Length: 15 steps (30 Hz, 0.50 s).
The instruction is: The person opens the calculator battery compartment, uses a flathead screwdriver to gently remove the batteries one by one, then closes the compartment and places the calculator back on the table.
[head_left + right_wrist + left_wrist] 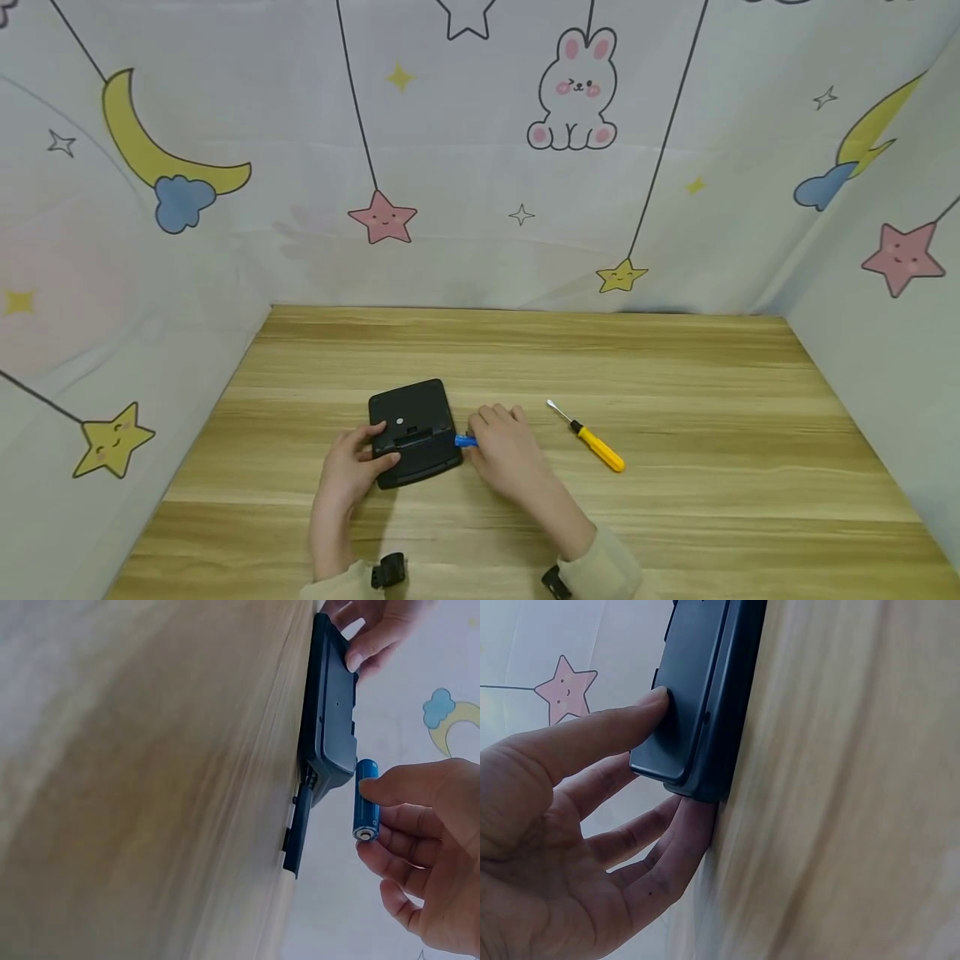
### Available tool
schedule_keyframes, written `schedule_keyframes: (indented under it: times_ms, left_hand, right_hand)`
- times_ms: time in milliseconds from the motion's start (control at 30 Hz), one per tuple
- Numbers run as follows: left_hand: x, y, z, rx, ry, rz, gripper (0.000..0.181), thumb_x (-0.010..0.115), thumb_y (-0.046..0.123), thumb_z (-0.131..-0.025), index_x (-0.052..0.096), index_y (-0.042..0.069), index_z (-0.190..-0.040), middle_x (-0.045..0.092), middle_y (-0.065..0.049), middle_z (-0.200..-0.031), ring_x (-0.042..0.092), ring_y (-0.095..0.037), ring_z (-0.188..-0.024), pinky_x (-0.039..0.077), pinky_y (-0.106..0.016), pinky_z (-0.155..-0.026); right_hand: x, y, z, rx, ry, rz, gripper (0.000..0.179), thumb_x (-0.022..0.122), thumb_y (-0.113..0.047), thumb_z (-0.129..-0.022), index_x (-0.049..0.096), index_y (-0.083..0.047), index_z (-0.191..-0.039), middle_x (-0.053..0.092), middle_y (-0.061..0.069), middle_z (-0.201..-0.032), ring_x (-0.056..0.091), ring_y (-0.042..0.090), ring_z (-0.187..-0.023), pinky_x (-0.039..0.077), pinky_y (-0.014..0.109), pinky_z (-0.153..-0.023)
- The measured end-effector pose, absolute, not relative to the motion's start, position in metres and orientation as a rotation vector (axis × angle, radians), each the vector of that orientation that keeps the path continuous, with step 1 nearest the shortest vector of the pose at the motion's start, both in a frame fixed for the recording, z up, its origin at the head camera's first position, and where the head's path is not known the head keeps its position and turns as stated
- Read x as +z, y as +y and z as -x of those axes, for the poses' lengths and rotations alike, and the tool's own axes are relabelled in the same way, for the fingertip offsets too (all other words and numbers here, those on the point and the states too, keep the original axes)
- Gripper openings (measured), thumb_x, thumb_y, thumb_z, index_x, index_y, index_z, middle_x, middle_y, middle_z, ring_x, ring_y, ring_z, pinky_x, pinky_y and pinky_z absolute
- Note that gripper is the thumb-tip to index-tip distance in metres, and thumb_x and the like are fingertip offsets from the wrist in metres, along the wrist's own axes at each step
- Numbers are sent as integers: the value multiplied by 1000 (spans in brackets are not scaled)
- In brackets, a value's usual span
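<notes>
A black plastic device (412,431) lies back side up on the wooden table (675,517). My left hand (352,467) holds its left edge, thumb on top (641,709) and fingers under the rim of the device (697,697). My right hand (504,446) pinches a blue battery (466,441) right beside the device's right edge. In the right wrist view the battery (366,799) sits between thumb and fingers, just off the black device (330,735). A thin black cover piece (298,836) lies against the table next to the device.
A yellow-handled screwdriver (592,442) lies on the table to the right of my right hand. Cloth walls printed with stars, moons and a rabbit (573,92) enclose the table on three sides.
</notes>
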<state>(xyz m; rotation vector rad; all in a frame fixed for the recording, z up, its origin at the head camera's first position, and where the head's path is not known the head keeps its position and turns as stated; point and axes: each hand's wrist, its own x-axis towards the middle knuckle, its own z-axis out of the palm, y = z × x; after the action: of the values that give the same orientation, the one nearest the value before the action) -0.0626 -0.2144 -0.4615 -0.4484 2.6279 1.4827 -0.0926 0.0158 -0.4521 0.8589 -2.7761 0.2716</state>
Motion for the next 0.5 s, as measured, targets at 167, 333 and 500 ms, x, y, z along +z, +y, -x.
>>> schedule_keyframes:
  times_ms: [167, 333, 500]
  left_hand:
    - [-461, -214, 63, 1470, 2635, 445, 56, 72, 7, -82, 54, 2, -135, 46, -26, -127, 57, -47, -114, 56, -38, -83]
    - [-462, -214, 63, 1461, 2633, 449, 57, 72, 7, -82, 53, 3, -136, 46, -25, -126, 57, -46, -114, 55, -40, -85]
    - [-462, -215, 64, 1478, 2625, 439, 56, 72, 7, -83, 53, 2, -135, 46, -27, -126, 57, -47, -114, 56, -39, -83]
  right_hand:
    - [-453, 23, 92, 327, -2784, -836, 13, 72, -18, -81, 63, -16, -89, 57, -7, -84, 44, 10, -76, 30, 23, -71]
    - [-454, 29, 92, 357, -2806, -805, 13, 73, -17, -80, 63, -16, -89, 57, -7, -84, 45, 11, -76, 30, 24, -72]
    - [-453, 35, 94, 364, -2803, -778, 12, 73, -18, -81, 62, -16, -86, 55, -7, -81, 45, 11, -76, 28, 25, -72]
